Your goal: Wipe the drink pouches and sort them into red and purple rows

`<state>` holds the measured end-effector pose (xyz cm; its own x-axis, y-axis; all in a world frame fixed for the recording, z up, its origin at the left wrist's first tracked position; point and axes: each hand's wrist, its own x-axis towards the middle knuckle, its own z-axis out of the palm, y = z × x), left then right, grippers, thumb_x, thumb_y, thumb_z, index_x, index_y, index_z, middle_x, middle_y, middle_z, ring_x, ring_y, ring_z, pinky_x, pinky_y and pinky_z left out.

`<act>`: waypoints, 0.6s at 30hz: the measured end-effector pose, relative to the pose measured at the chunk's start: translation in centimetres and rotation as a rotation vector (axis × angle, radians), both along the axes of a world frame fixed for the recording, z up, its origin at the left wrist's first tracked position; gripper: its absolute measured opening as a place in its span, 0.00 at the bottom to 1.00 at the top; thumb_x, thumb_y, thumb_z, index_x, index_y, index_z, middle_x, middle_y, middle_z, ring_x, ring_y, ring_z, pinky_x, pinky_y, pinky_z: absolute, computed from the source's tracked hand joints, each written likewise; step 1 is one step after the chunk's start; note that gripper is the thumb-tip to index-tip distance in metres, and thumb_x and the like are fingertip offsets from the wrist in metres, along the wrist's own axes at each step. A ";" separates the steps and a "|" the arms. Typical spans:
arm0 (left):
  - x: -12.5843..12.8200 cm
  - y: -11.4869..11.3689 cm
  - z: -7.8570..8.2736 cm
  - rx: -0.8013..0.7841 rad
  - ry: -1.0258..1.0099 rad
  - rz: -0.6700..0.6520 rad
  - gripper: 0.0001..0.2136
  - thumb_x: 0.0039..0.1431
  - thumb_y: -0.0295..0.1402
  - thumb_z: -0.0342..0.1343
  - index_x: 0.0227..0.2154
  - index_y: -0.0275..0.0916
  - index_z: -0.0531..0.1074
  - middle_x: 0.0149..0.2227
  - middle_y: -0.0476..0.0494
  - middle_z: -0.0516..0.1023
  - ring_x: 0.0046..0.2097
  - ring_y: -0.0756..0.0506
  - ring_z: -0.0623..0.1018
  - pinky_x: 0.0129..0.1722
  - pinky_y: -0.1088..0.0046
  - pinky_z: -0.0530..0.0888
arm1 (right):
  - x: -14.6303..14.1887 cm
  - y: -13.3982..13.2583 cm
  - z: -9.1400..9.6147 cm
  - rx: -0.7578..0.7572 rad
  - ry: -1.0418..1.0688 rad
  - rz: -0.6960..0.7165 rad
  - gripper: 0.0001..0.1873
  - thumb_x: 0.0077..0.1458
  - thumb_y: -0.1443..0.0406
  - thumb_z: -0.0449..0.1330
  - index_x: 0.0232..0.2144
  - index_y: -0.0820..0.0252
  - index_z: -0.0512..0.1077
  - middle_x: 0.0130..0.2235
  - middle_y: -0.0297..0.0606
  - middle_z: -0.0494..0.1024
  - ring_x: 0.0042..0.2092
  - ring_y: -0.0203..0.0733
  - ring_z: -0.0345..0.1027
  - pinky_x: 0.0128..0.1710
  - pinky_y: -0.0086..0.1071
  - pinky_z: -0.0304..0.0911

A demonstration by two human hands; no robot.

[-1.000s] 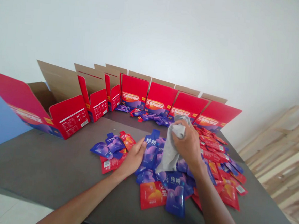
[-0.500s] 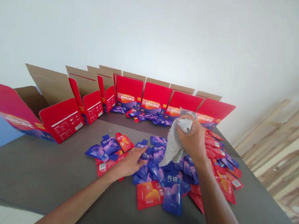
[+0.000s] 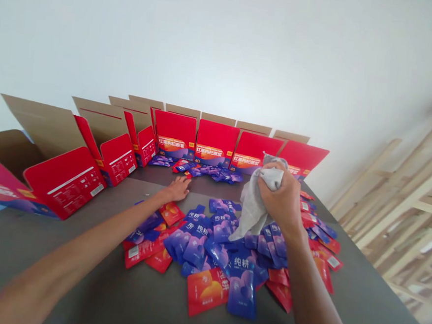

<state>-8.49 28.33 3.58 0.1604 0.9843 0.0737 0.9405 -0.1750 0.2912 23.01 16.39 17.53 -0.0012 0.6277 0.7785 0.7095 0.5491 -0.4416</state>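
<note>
My right hand point(image 3: 282, 194) is closed round a crumpled grey cloth point(image 3: 252, 206), held above the pile with its tip hanging down. My left hand point(image 3: 179, 188) reaches far forward, fingers apart, at the near edge of a row of small pouches point(image 3: 218, 173) lying before the boxes. Its fingertips are at a red pouch there; I cannot tell whether they touch it. Beneath the cloth lies a big heap of purple pouches point(image 3: 195, 242), with a red pouch point(image 3: 207, 289) at its front. My left forearm partly hides a smaller group with red pouches point(image 3: 145, 251).
Open red cartons point(image 3: 175, 134) with raised brown flaps stand in a line along the back and left of the dark table point(image 3: 128, 299). More red and purple pouches point(image 3: 322, 231) lie beyond my right forearm. Wooden racks point(image 3: 412, 215) stand at the right.
My left hand has left the purple heap and moved forward to the far row of pouches. My right hand still holds the cloth over the heap. The view has shifted slightly.
</note>
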 end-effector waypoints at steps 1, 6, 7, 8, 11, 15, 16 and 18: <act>-0.1 1.0 -0.3 0.010 0.019 -0.001 0.22 0.68 0.41 0.61 0.61 0.40 0.70 0.65 0.36 0.70 0.63 0.35 0.74 0.61 0.44 0.73 | 0.1 0.1 0.0 0.000 0.000 -0.004 0.05 0.55 0.65 0.60 0.37 0.54 0.73 0.33 0.34 0.77 0.33 0.44 0.70 0.37 0.35 0.63; 0.5 3.4 -1.6 0.061 0.085 0.039 0.21 0.68 0.40 0.61 0.60 0.39 0.71 0.63 0.36 0.73 0.60 0.36 0.76 0.58 0.47 0.76 | 0.8 0.6 -0.1 -0.004 0.010 -0.018 0.05 0.55 0.65 0.60 0.36 0.54 0.73 0.32 0.33 0.76 0.32 0.43 0.69 0.35 0.34 0.61; 0.6 3.6 -1.7 0.069 0.093 0.055 0.21 0.68 0.40 0.61 0.60 0.39 0.71 0.63 0.36 0.73 0.60 0.36 0.76 0.58 0.47 0.76 | 1.0 0.7 -0.1 -0.006 0.012 -0.024 0.05 0.55 0.65 0.60 0.36 0.54 0.73 0.32 0.33 0.76 0.32 0.43 0.69 0.35 0.34 0.61; 0.7 3.6 -1.8 0.076 0.100 0.070 0.21 0.68 0.41 0.61 0.60 0.39 0.71 0.63 0.36 0.73 0.60 0.36 0.76 0.58 0.47 0.76 | 1.0 0.8 -0.2 -0.010 0.013 -0.030 0.05 0.55 0.65 0.60 0.36 0.54 0.73 0.32 0.33 0.76 0.32 0.43 0.69 0.35 0.34 0.61; 0.3 3.5 -1.8 0.074 0.112 0.135 0.21 0.68 0.42 0.61 0.60 0.39 0.72 0.63 0.36 0.72 0.62 0.35 0.74 0.61 0.45 0.73 | 1.1 0.9 -0.3 -0.017 0.007 -0.039 0.05 0.55 0.64 0.60 0.36 0.54 0.73 0.32 0.33 0.76 0.32 0.43 0.69 0.35 0.35 0.61; -0.9 3.4 -1.6 0.052 0.086 0.336 0.24 0.67 0.45 0.61 0.61 0.39 0.70 0.65 0.34 0.70 0.65 0.33 0.71 0.63 0.42 0.70 | 0.9 0.9 -0.4 -0.020 -0.002 -0.043 0.05 0.56 0.63 0.60 0.36 0.54 0.73 0.32 0.34 0.76 0.32 0.44 0.69 0.35 0.35 0.61; -1.2 3.5 -1.6 0.044 0.070 0.388 0.25 0.67 0.45 0.61 0.61 0.38 0.70 0.65 0.33 0.70 0.65 0.32 0.71 0.63 0.42 0.70 | 0.9 0.9 -0.4 -0.020 -0.001 -0.044 0.05 0.56 0.63 0.60 0.36 0.54 0.73 0.32 0.34 0.76 0.32 0.44 0.69 0.35 0.35 0.61; -1.9 3.9 -1.3 0.014 0.023 0.451 0.23 0.67 0.43 0.61 0.60 0.37 0.71 0.64 0.33 0.71 0.63 0.33 0.73 0.61 0.44 0.72 | 0.9 0.9 -0.4 -0.016 0.005 -0.048 0.04 0.56 0.63 0.60 0.36 0.54 0.73 0.31 0.33 0.76 0.32 0.44 0.69 0.35 0.35 0.61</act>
